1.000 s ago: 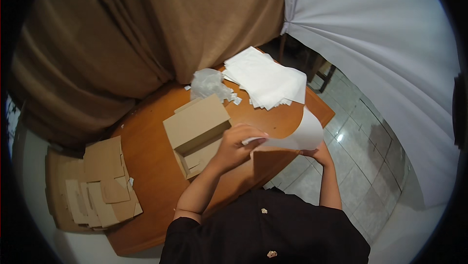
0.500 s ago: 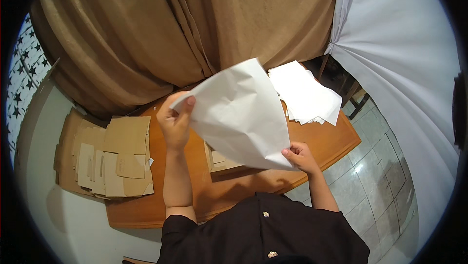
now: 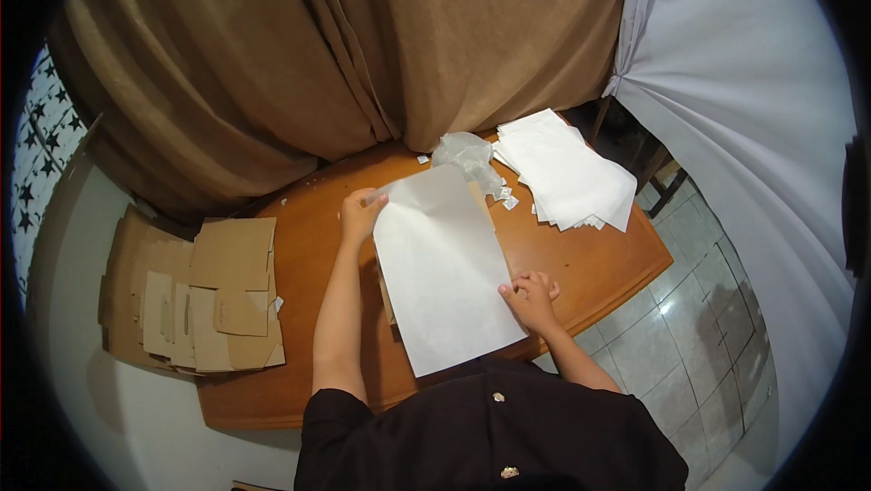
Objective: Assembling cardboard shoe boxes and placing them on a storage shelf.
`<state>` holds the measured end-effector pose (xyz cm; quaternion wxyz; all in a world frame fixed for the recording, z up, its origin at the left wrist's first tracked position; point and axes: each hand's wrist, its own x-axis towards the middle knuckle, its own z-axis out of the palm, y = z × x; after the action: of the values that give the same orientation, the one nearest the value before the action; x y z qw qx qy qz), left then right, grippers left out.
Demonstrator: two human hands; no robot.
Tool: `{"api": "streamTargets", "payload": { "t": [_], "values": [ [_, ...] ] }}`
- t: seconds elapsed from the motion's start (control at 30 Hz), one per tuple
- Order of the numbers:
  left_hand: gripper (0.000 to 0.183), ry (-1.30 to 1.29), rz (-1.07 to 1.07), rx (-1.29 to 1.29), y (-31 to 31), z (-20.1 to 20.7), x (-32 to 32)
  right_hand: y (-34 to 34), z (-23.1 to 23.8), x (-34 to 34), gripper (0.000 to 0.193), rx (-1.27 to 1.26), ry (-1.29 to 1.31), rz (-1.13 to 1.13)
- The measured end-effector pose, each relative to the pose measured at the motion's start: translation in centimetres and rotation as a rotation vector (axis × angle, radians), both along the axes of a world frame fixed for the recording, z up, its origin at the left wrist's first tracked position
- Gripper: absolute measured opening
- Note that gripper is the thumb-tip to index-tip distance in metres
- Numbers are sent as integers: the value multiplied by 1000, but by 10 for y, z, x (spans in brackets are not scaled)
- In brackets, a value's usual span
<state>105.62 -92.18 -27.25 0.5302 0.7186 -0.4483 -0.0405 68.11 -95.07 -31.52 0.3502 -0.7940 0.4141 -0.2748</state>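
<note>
A large white sheet of paper (image 3: 446, 278) lies over an open cardboard box, of which only a brown edge (image 3: 387, 300) shows beside it. My left hand (image 3: 362, 211) pinches the sheet's far left corner between thumb and fingers. At the sheet's right edge, my right hand (image 3: 533, 298) grips it with the thumb on top and the fingers curled. The paper is slightly bowed near the left hand and flatter toward me. What lies in the box is hidden under the sheet.
Stacked white sheets (image 3: 572, 173) lie at the table's far right. A clear crumpled plastic bag (image 3: 464, 153) and small white packets (image 3: 510, 203) sit behind the box. Flattened cardboard boxes (image 3: 231, 287) are piled at the left of the wooden table (image 3: 318, 228). A brown curtain (image 3: 508, 28) hangs behind.
Both hands have brought the sheet down and nearer to me, from raised and tilted to lying over the box. The plastic bag and small packets behind it have come into view.
</note>
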Motion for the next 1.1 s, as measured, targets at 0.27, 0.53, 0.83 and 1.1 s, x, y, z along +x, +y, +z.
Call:
{"api": "streamTargets", "payload": {
  "t": [0.27,0.53,0.83,1.1],
  "values": [
    [36,-117,196,374,2,-31,-12,4,-21,11,25,-73,121,-66],
    [37,-291,262,345,-1,-30,-29,8,-20,17,28,-91,172,-123],
    [45,-909,-804,361,8,-63,-118,7,-17,20,24,-116,199,-144],
    [50,-737,-1090,494,-3,-108,-118,-1,-18,18,16,-19,183,-180]
  ]
}}
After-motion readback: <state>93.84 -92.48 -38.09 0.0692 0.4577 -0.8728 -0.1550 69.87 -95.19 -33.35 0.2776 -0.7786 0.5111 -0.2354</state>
